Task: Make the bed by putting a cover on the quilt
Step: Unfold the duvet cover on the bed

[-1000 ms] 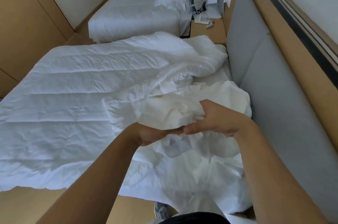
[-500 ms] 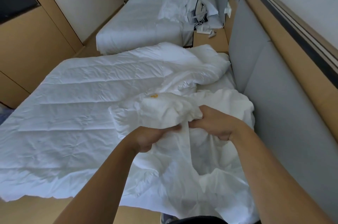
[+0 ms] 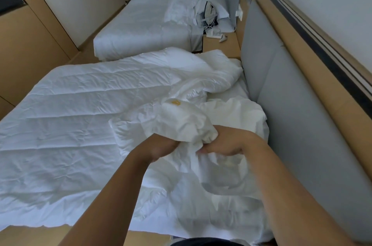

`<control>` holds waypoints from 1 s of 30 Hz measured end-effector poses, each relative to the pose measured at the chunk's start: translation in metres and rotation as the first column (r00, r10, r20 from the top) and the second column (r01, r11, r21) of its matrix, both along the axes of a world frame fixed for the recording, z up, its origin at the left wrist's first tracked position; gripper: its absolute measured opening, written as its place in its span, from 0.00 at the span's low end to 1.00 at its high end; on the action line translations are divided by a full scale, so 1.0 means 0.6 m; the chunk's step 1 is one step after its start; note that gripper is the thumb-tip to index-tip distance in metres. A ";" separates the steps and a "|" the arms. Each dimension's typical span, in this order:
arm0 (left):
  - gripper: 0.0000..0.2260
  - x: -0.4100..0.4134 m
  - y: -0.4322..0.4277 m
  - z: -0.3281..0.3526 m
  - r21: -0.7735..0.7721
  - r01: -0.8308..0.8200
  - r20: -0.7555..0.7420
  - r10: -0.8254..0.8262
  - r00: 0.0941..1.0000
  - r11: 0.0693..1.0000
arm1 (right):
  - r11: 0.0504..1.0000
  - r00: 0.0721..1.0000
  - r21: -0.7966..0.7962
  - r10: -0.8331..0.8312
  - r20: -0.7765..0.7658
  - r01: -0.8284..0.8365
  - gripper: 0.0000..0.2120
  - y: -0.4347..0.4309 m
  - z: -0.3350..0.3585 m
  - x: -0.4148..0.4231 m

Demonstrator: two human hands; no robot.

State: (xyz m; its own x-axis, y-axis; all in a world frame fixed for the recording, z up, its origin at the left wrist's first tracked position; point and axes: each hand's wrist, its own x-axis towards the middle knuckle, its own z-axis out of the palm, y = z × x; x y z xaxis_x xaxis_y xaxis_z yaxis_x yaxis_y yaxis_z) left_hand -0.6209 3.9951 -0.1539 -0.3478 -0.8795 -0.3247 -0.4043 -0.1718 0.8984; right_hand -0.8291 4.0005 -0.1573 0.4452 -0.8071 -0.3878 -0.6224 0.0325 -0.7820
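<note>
A white stitched quilt (image 3: 76,117) lies spread over the near bed, its head end rumpled near the headboard. A thin white cover (image 3: 221,181) is bunched at the bed's near right corner and hangs over the edge. Both hands meet over that corner. My left hand (image 3: 161,146) grips a gathered wad of white fabric (image 3: 181,123) from below. My right hand (image 3: 227,143) grips the same wad from the right, knuckles up. A small yellow mark (image 3: 174,102) shows on top of the wad. Whether the wad holds a quilt corner inside the cover is unclear.
A grey padded headboard (image 3: 298,125) runs along the right, close to my right arm. A second bed (image 3: 145,28) with rumpled linen and a dark-trimmed item stands beyond. A wooden nightstand (image 3: 221,44) with a power strip sits between the beds. Wooden cabinets line the left.
The view has tilted up a little. Both hands have kept hold of the wad and shifted their grip, turning it so that the yellow mark came into sight on top.
</note>
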 end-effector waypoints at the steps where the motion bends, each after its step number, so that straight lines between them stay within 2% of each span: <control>1: 0.17 -0.005 -0.002 -0.004 -0.027 -0.029 -0.040 0.027 0.999 0.999 | 0.999 0.999 -0.015 -0.032 0.017 0.032 0.14 -0.004 0.000 -0.004; 3: 0.25 -0.016 -0.002 -0.013 0.006 -0.112 -0.162 0.111 0.981 0.994 | 0.990 0.989 -0.050 -0.126 0.077 0.130 0.11 -0.007 0.005 -0.016; 6: 0.31 -0.035 -0.002 -0.016 0.197 -0.169 -0.224 0.212 0.951 0.966 | 0.954 0.944 -0.105 -0.255 0.208 0.281 0.11 -0.008 0.012 -0.033; 8: 0.33 -0.046 -0.008 -0.013 0.330 -0.017 -0.231 0.097 0.968 0.944 | 0.934 0.917 -0.133 -0.287 0.275 0.332 0.09 -0.006 0.019 -0.034; 10: 0.26 -0.051 -0.009 0.000 0.377 0.166 -0.178 -0.104 0.978 0.911 | 0.924 0.911 -0.166 -0.285 0.299 0.344 0.07 -0.006 0.025 -0.032; 13: 0.17 -0.048 -0.016 0.003 0.312 0.268 -0.165 -0.226 0.960 0.911 | 0.926 0.916 -0.180 -0.270 0.298 0.332 0.04 -0.003 0.030 -0.033; 15: 0.21 -0.045 -0.019 0.014 0.202 0.298 -0.245 -0.246 0.938 0.933 | 0.929 0.911 -0.151 -0.285 0.298 0.339 0.05 -0.001 0.036 -0.036; 18: 0.29 -0.031 -0.046 0.006 0.105 0.151 -0.301 -0.113 0.947 0.983 | 0.973 0.964 -0.083 -0.196 0.180 0.214 0.11 -0.003 0.050 -0.050; 20: 0.30 -0.027 -0.061 -0.006 0.076 0.073 -0.313 -0.045 0.949 0.994 | 0.996 0.997 -0.053 -0.073 0.019 0.073 0.18 -0.009 0.059 -0.059; 22: 0.25 -0.038 -0.065 -0.018 0.108 0.059 -0.320 -0.021 0.947 0.992 | 0.999 0.999 -0.022 -0.037 -0.027 0.036 0.24 -0.015 0.060 -0.070; 24: 0.10 -0.060 -0.054 -0.023 0.155 0.048 -0.313 0.004 0.950 0.987 | 0.996 0.996 -0.038 -0.075 0.051 0.077 0.17 -0.017 0.061 -0.084; 25: 0.08 -0.069 -0.049 -0.026 0.178 0.044 -0.310 0.014 0.951 0.983 | 0.991 0.991 -0.082 -0.101 0.088 0.108 0.14 -0.017 0.063 -0.088; 27: 0.15 -0.079 -0.042 -0.032 0.222 0.081 -0.348 0.001 0.938 0.972 | 0.972 0.971 -0.133 -0.169 0.169 0.193 0.10 -0.020 0.058 -0.093; 30: 0.23 -0.068 -0.042 -0.035 0.303 0.240 -0.459 -0.079 0.885 0.922 | 0.954 0.911 -0.095 -0.239 0.336 0.285 0.10 -0.022 0.046 -0.085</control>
State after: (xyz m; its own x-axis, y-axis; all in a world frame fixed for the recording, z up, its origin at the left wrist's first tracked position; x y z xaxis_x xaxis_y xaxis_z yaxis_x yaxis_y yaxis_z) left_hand -0.6615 3.9699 -0.1750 -0.6483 -0.6609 -0.3781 -0.0400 -0.4663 0.8837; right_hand -0.8802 3.9876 -0.1297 0.2912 -0.9467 -0.1374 -0.3245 0.0374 -0.9451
